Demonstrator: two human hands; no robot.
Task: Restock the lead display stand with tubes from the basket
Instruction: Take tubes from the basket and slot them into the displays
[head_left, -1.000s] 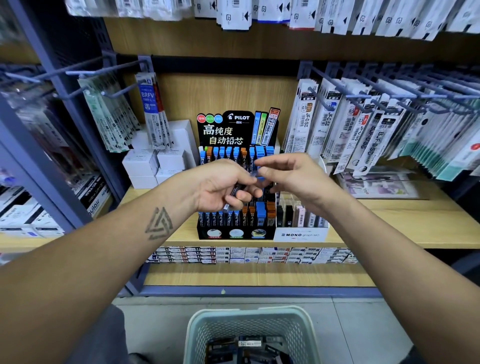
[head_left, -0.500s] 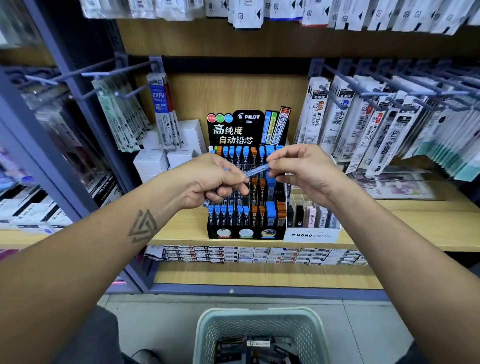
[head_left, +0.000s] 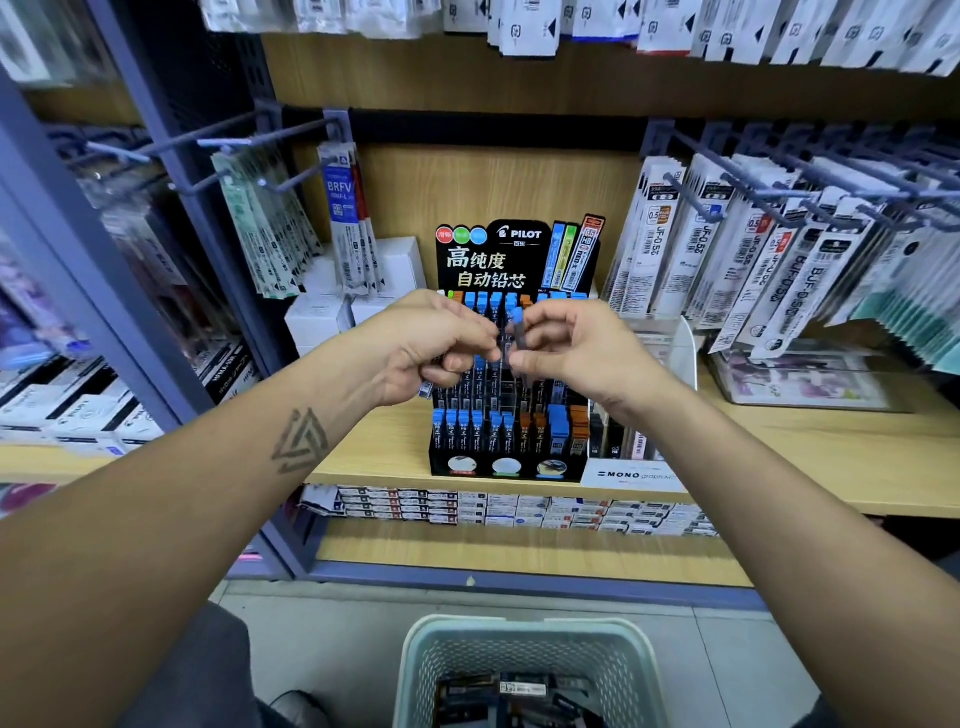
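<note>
A black tiered lead display stand sits on the wooden shelf, filled with blue-capped and orange-capped tubes. In front of its upper rows, my right hand pinches one blue-capped lead tube, held nearly upright. My left hand is curled round several more lead tubes; one tube end sticks out below the fist. The two hands almost touch. A pale green mesh basket stands on the floor below, with dark tube packs inside.
Hooks with hanging refill packs jut out on the right and more hanging packs on the left. White boxes stand left of the stand, a MONO lead box to its right. Flat boxes line the lower shelf.
My right hand has drawn one blue-capped tube out of the bundle in my left hand and turned it from lying slanted to nearly upright. The camera has shifted slightly.
</note>
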